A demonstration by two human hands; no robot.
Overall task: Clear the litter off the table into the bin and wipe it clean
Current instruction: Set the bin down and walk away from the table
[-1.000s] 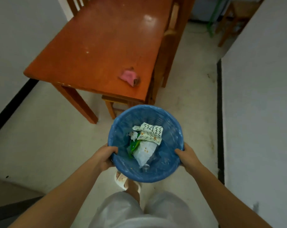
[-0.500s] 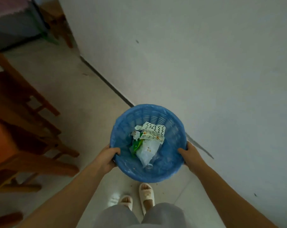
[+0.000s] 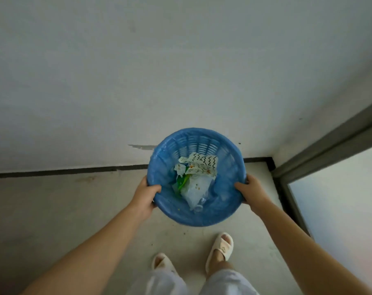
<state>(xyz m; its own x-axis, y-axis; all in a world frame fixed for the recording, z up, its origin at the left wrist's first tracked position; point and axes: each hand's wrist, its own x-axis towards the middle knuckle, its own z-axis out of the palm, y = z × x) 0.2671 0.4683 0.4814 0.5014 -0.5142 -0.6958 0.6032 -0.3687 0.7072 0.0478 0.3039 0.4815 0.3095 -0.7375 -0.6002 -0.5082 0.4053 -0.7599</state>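
A round blue plastic bin [image 3: 222, 206] with slotted walls is held above the floor in front of me. My left hand [image 3: 145, 193] grips its left rim and my right hand [image 3: 247, 191] grips its right rim. Inside lies litter [image 3: 196, 177]: white wrappers with black zigzag marks, a green scrap and a clear plastic bag. The table and the pink cloth are out of view.
A white wall [image 3: 138, 71] with a black skirting line [image 3: 63, 171] stands straight ahead. A grey door frame [image 3: 329, 143] runs along the right, forming a corner. My two slippered feet [image 3: 220, 250] stand on the pale floor below the bin.
I have turned right, away from the table and chairs, with the bin still in both hands. The view now faces the wall corner by the door frame.
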